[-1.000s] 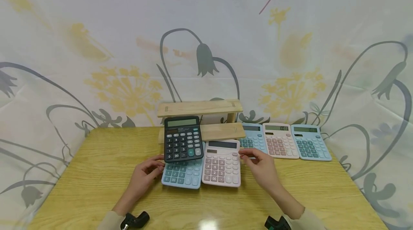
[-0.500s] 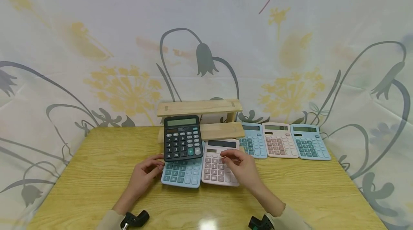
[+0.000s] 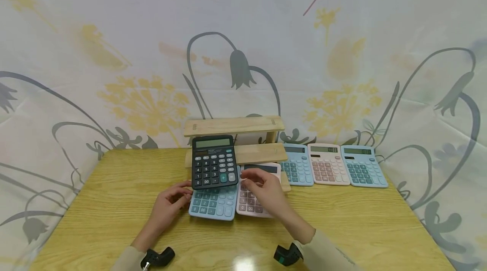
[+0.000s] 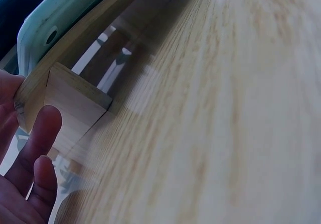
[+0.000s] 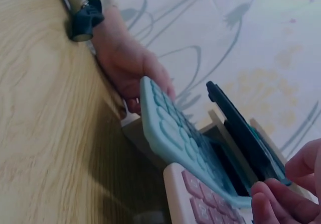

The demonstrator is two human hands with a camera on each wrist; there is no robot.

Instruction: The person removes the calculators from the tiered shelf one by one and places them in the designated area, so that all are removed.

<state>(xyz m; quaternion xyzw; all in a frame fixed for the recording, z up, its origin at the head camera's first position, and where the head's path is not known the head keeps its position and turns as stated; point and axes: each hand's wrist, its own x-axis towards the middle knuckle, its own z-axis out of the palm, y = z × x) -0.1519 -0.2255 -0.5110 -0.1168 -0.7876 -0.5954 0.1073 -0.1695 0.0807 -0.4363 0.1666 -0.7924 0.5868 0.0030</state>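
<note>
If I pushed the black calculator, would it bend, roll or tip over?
The black calculator probably won't bend; it looks flat and rigid. Rolling seems unlikely too, since its long sides are straight. It might slide or tip, though, because it sits at a slant on the wooden stand.

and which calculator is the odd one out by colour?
The black calculator, top left on the wooden rack. It's the only dark one; the other five calculators are light blue or pink.

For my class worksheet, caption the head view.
Left hand beside a wooden rack, right hand near its black calculator.
</note>
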